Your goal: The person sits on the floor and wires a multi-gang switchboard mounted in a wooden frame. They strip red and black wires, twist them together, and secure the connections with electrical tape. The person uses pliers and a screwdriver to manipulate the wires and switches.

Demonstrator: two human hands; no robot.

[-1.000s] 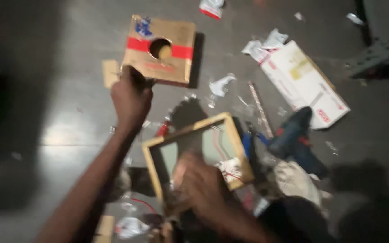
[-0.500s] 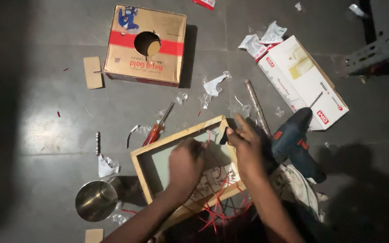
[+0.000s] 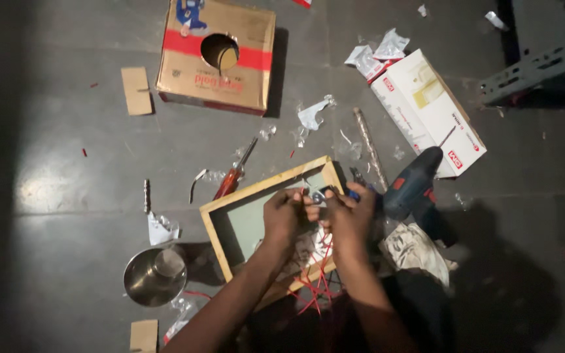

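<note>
The wooden frame (image 3: 230, 216) is a shallow rectangular box with a pale wood rim and a grey-green inner panel. It lies tilted on the floor at lower centre, directly under both hands, with red wires (image 3: 315, 284) bunched at its near edge.

The left hand (image 3: 281, 219) is curled, its fingertips pinched on a small metal part (image 3: 317, 197) held over the frame's upper right corner. The right hand (image 3: 348, 212) meets it from the other side, its fingers also closed on that part.

From left to right: a cardboard scrap (image 3: 136, 90), a drill bit (image 3: 146, 195), a round steel bowl (image 3: 155, 277), and a brown cardboard box (image 3: 217, 55) with a round hole and a red band. A red-handled screwdriver (image 3: 233, 180) lies just beside the frame's left corner. To the right of the hands sit a blue cordless drill (image 3: 416, 193), a crumpled cloth (image 3: 416, 252) and a white carton (image 3: 426, 111).

The floor (image 3: 67, 163) is dark grey tile, dimly lit and littered with torn plastic wrappers. A slotted metal rail (image 3: 537, 65) crosses the upper right corner.
</note>
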